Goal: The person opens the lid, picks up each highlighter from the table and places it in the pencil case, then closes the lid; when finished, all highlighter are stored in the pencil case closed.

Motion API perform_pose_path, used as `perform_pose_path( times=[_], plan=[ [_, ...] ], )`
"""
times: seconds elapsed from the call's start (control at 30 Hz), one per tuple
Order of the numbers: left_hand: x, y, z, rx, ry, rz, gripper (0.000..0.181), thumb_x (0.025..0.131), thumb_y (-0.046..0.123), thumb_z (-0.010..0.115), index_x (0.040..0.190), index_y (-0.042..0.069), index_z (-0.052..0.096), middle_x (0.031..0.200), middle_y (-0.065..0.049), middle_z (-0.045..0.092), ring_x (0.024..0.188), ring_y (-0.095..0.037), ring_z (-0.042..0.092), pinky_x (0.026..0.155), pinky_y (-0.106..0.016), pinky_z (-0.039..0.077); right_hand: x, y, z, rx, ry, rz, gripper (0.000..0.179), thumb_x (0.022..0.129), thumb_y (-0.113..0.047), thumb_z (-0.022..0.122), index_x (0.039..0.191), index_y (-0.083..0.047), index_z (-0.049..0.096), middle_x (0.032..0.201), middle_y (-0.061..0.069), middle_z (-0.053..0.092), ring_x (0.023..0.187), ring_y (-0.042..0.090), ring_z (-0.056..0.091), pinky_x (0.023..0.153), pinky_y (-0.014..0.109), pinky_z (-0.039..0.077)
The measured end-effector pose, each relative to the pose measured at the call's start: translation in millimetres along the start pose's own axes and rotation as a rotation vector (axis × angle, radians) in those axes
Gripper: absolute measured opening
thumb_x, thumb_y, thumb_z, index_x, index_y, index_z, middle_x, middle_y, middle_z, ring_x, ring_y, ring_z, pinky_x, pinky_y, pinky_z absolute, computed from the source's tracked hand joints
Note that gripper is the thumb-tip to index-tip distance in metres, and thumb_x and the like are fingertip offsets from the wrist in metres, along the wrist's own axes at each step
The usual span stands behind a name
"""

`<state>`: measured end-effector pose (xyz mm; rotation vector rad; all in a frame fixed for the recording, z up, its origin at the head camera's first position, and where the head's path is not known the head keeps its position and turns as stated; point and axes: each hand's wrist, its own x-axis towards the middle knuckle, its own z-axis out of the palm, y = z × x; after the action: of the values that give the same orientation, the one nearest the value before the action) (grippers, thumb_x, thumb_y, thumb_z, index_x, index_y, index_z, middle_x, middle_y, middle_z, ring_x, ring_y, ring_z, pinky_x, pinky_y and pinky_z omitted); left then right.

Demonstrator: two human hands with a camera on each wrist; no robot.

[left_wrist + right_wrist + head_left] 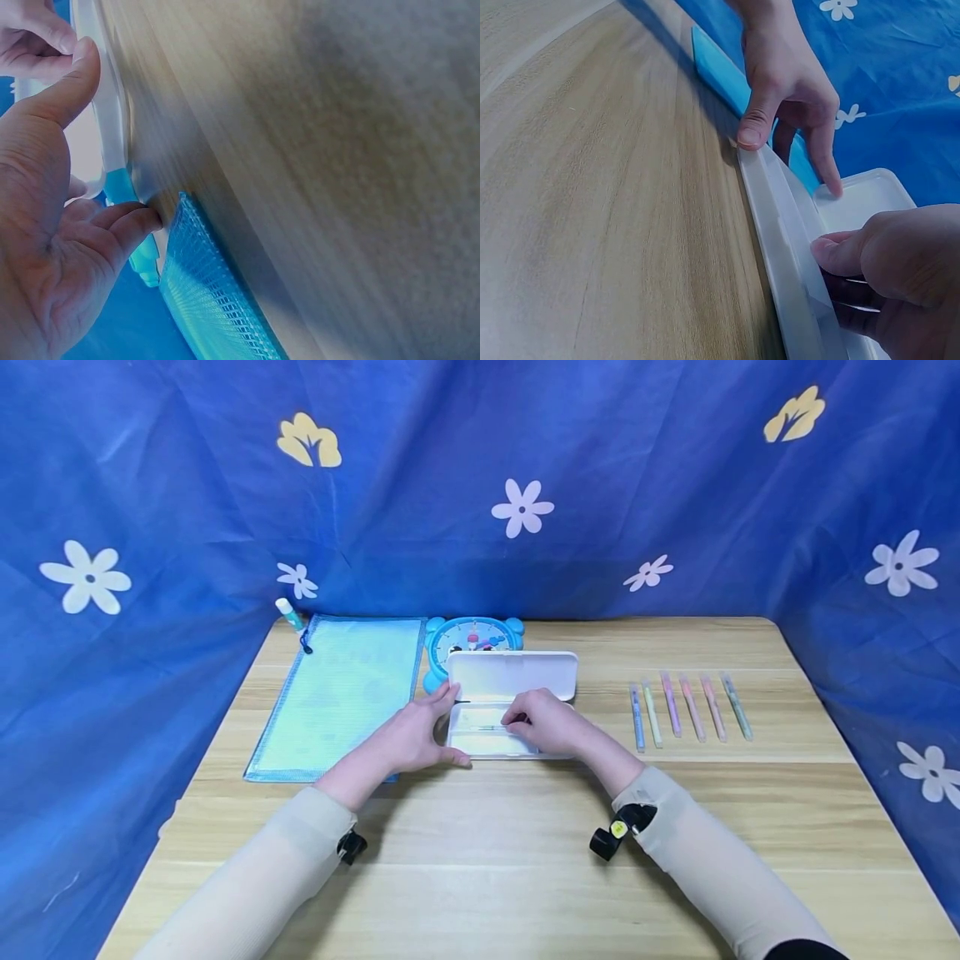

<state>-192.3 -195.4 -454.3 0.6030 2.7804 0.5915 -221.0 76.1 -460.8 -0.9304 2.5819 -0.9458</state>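
A white pencil case (512, 675) lies on the table with its lid raised at the back. My left hand (420, 731) spans its left end, thumb at the front edge and a finger near the hinge; in the right wrist view the left thumb (751, 138) presses the front corner. Inside the case is my right hand (546, 720), its fingers bent and thumb close to them. A thin pale strip (489, 727) shows beside those fingertips. Whether the right fingers pinch anything is hidden in every view.
Behind the case stands a blue clock (474, 633). A light blue mesh folder (345, 693) lies left, with a glue stick (288, 612) at its far corner. Several pastel pens (692, 710) lie side by side on the right. A blue curtain (420, 485) hangs behind the table.
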Motion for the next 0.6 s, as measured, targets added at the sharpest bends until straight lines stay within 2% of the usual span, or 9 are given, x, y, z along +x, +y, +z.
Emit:
perform_pose_path(
  times=[0.2,0.33,0.47,0.6],
  plan=[
    [0.2,2.3,-1.7,0.004,-0.003,0.007,0.131,0.074,0.064,0.09,0.169,0.008,0.019,0.173,-0.016,0.016,0.152,-0.048,0.03,0.122,-0.057,0.03,-1.3,-2,-3,0.023,0.017,0.013,0.015,0.099,-0.004,0.074,0.111,-0.003,0.081,0.101,0.003,0.076,0.095,0.013,0.068,0.09,0.033,0.057],
    [0.0,2.6,-2.6,0.007,-0.005,0.006,0.13,0.075,0.065,0.09,0.169,0.009,0.019,0.173,-0.016,0.016,0.152,-0.048,0.03,0.122,-0.057,0.03,-4.8,-2,-9,0.047,0.059,-0.015,0.015,0.098,-0.003,0.075,0.112,0.001,0.08,0.1,0.005,0.076,0.094,0.014,0.069,0.088,0.033,0.057],
    [0.2,2.1,-2.2,0.007,-0.001,0.01,0.13,0.075,0.065,0.09,0.169,0.008,0.02,0.173,-0.017,0.017,0.152,-0.048,0.029,0.122,-0.057,0.03,-11.6,-2,-18,0.071,0.097,-0.051,0.016,0.097,-0.002,0.076,0.111,0.003,0.08,0.098,0.005,0.076,0.09,0.015,0.069,0.084,0.033,0.058],
    [0.5,1.1,-1.0,0.003,0.003,0.012,0.13,0.075,0.064,0.09,0.169,0.008,0.021,0.172,-0.017,0.018,0.152,-0.048,0.03,0.122,-0.056,0.031,-21.5,-2,-30,0.095,0.125,-0.051,0.017,0.097,-0.003,0.076,0.112,0.004,0.079,0.097,0.004,0.076,0.089,0.015,0.068,0.083,0.034,0.058]
  ],
)
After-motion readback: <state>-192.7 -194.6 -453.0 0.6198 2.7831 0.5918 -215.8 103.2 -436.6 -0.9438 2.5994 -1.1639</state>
